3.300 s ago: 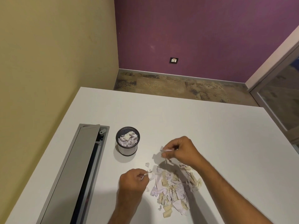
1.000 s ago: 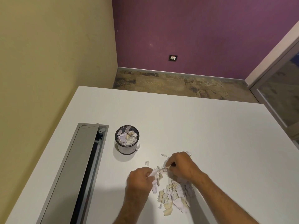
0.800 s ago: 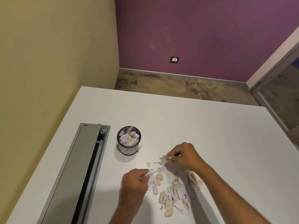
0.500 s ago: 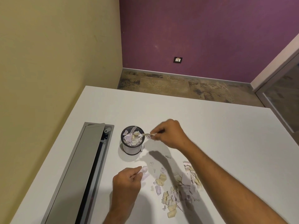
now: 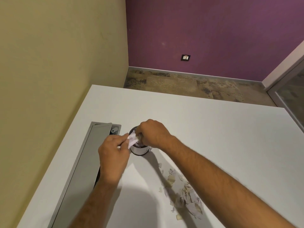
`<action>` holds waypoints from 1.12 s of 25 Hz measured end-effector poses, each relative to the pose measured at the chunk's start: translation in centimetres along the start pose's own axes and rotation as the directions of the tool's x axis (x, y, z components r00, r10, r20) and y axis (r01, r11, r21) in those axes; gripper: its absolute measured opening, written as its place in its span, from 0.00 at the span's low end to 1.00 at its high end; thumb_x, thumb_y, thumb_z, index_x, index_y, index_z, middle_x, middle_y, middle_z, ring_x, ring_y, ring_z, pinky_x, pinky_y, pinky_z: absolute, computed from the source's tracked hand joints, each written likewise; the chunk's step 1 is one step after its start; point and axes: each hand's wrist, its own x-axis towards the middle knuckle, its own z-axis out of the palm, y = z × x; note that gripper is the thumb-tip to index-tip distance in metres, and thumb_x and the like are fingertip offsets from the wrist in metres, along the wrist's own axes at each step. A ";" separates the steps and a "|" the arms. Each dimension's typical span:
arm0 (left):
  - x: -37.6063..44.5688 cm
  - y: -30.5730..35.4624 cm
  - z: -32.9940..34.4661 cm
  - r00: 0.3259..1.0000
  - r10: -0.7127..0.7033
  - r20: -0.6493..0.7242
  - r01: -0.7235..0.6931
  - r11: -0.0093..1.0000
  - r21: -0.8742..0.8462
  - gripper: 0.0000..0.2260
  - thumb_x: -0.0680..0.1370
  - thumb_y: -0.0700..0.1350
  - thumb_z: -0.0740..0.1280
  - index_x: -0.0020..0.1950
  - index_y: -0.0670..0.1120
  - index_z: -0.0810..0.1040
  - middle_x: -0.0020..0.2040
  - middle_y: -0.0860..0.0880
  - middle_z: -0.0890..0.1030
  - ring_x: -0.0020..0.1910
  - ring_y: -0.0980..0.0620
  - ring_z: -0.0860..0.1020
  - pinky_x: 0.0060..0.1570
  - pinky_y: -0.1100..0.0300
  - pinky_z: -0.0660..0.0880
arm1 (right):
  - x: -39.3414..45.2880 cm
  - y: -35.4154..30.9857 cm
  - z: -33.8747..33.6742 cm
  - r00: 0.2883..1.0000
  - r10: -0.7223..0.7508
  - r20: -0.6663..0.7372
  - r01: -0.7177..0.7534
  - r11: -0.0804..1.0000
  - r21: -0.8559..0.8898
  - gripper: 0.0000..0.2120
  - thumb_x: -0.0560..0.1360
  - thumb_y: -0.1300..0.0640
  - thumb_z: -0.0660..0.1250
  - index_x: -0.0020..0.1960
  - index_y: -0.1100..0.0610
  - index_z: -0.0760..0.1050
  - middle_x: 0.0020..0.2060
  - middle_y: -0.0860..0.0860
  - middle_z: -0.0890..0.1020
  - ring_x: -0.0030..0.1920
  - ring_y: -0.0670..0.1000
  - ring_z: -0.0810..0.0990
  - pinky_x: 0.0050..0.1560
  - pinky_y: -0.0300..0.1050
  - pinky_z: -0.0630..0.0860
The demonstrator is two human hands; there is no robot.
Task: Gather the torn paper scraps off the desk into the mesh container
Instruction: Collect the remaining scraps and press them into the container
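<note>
The white desk (image 5: 205,129) fills the lower part of the head view, its far edge running from 10 o'clock to 3 o'clock. A yellow wall (image 5: 57,63) stands along the desk's left side, and a purple wall (image 5: 213,30) with a small dark socket plate (image 5: 185,57) closes the room at 12 o'clock; a strip of mottled floor (image 5: 181,84) lies between that wall and the desk. A long grey cable tray (image 5: 79,170) is set into the desk at 8 o'clock, its hinged lid raised. The mesh container (image 5: 139,149), a small round cup, stands on the desk just right of the tray's far end, near the frame centre. The left hand (image 5: 113,160) reaches in from 6 o'clock, its fingers pinching a pale lilac paper scrap (image 5: 132,139) over the container's left rim. The right hand (image 5: 153,133) enters from 4 o'clock and covers the container's opening, fingers curled downward into it; a bit of tan paper shows at the fingertips, but whether the fingers grip it cannot be determined. The remaining pile of torn scraps (image 5: 185,193), lilac and cream pieces, lies on the desk at 5 o'clock, well apart from the container, partly under the right forearm's shadow. A few single loose pieces (image 5: 162,168) are scattered between the pile and the container.
</note>
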 end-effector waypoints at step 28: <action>-5.5 -2.4 12.7 0.681 -0.032 0.731 -0.561 0.619 0.550 0.37 0.76 0.46 0.59 0.77 0.40 0.38 0.75 0.31 0.37 0.75 0.34 0.35 0.76 0.45 0.40 | -13.2 7.1 12.7 0.994 0.072 -0.086 -0.061 0.991 0.122 0.13 0.74 0.52 0.54 0.53 0.54 0.73 0.45 0.50 0.76 0.48 0.51 0.71 0.50 0.48 0.74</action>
